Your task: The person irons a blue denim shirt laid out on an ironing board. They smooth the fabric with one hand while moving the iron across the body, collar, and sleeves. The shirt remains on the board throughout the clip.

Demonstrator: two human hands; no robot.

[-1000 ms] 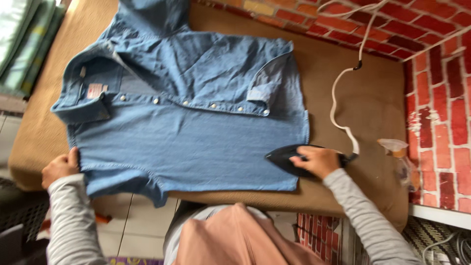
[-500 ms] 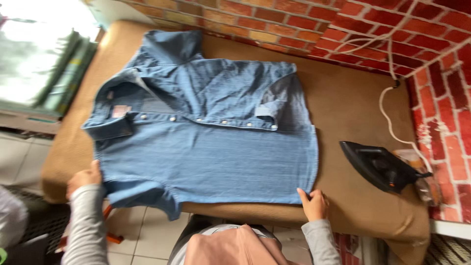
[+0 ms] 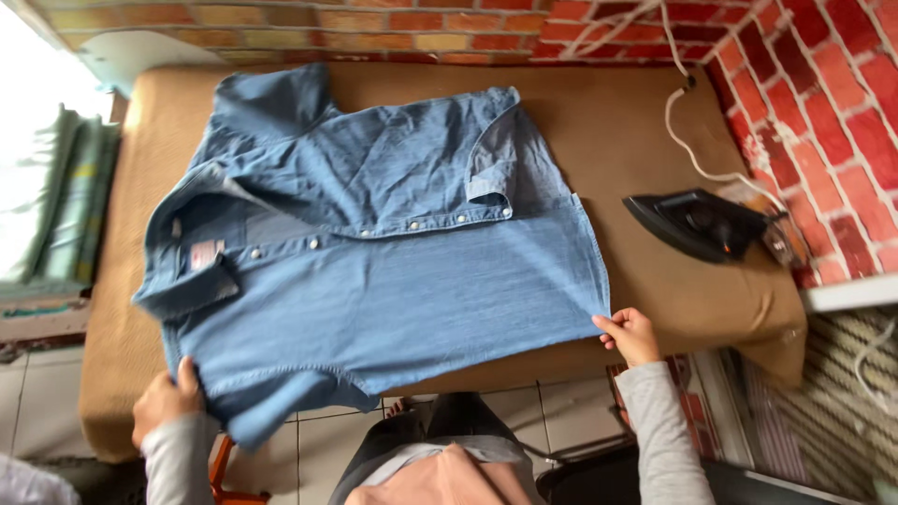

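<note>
The blue denim shirt (image 3: 374,252) lies spread on the brown ironing table (image 3: 655,122). As half a second before, the right hand (image 3: 629,334) pinches its hem corner and the left hand (image 3: 166,402) grips the shoulder edge — both at the near edge. The black iron (image 3: 700,224) stays near the right edge — untouched.

One denim shirt (image 3: 393,271), one black iron (image 3: 700,224), one ironing board (image 3: 617,122), two hands.

Shirt (image 3: 374,252) on board (image 3: 636,122); iron (image 3: 697,224) right.
</note>
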